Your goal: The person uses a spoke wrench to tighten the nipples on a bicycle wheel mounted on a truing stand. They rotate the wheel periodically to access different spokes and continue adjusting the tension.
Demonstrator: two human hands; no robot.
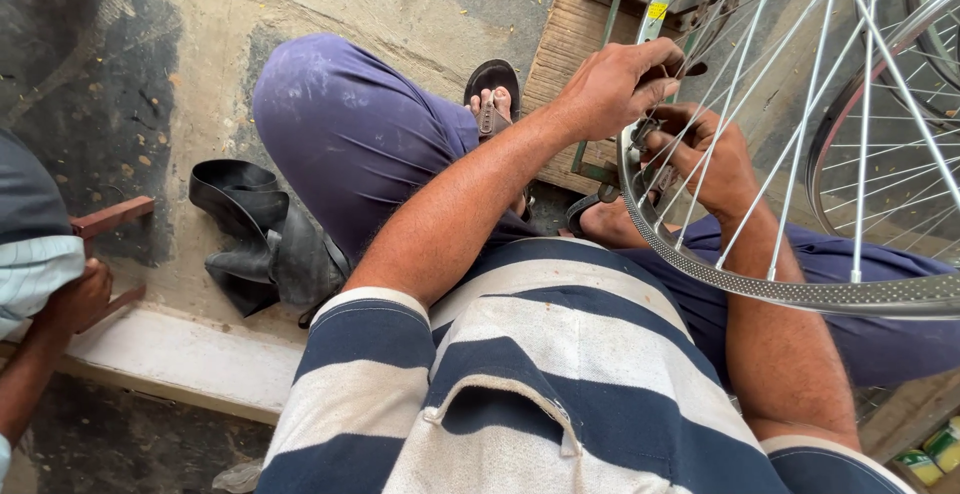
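Observation:
A bare metal bicycle wheel rim [800,292] with thin silver spokes [800,134] stands in front of me over my knees. My left hand [615,84] reaches to the rim's left edge, fingers pinched shut around a small dark part or tool at a spoke end. My right hand [705,159] is behind the spokes, inside the wheel, fingers curled around a spoke close to the same spot. What the fingertips hold is mostly hidden. I squat in blue trousers and a striped shirt.
A folded black rubber tube [260,239] lies on the concrete floor at the left. Another person's hand [75,299] rests at the left edge beside a red-brown metal bar [110,216]. A wooden board [570,44] lies behind the wheel, a second wheel [900,124] at right.

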